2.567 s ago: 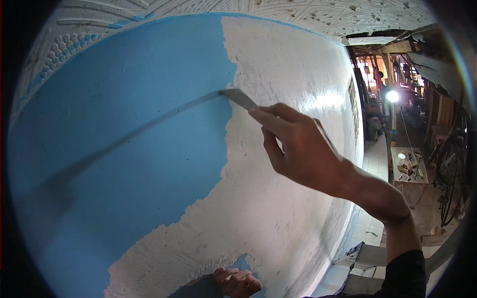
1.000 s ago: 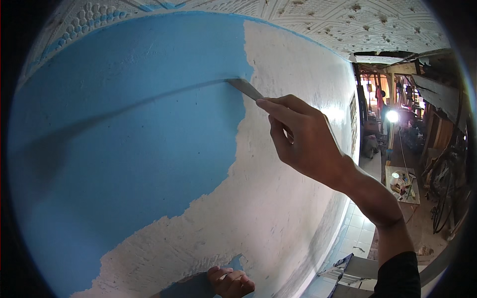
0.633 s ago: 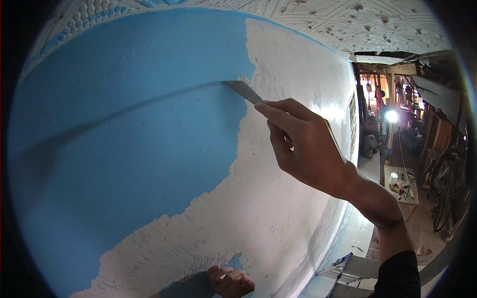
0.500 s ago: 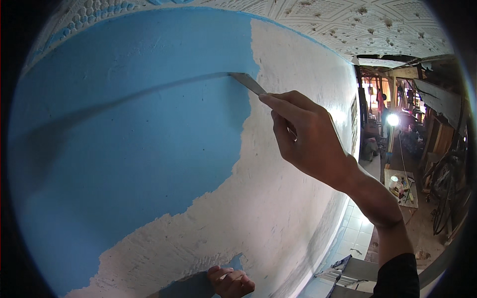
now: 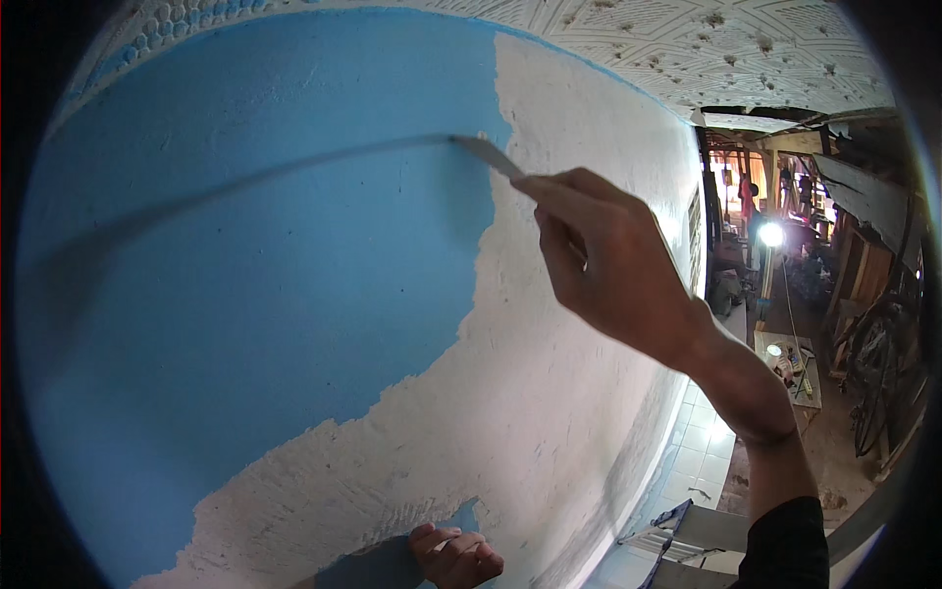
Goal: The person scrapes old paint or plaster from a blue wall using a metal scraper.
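The right hand [image 5: 613, 270], in the centre right of the frame, pinches the handle of a scraper [image 5: 486, 154] between thumb and curled fingers; the handle itself is hidden inside the grip. The flat grey blade tip meets the wall [image 5: 579, 422] in the upper centre, right at the ragged border where blue paint [image 5: 255, 285] gives way to bare white surface. For a clean pass, the blade is best kept at a shallow angle, its edge flat to the wall, with pressure steady so that it lifts paint without gouging the plaster.

The left hand [image 5: 456, 555], at the lower centre edge, rests against the wall with fingers loosely curled, apparently holding nothing.

The blue coat is smooth and matte; the stripped area is rough, chalky and pitted. An embossed patterned ceiling [image 5: 687, 44] runs along the upper right. A bright lamp [image 5: 771, 234] glares in a cluttered room at far right.
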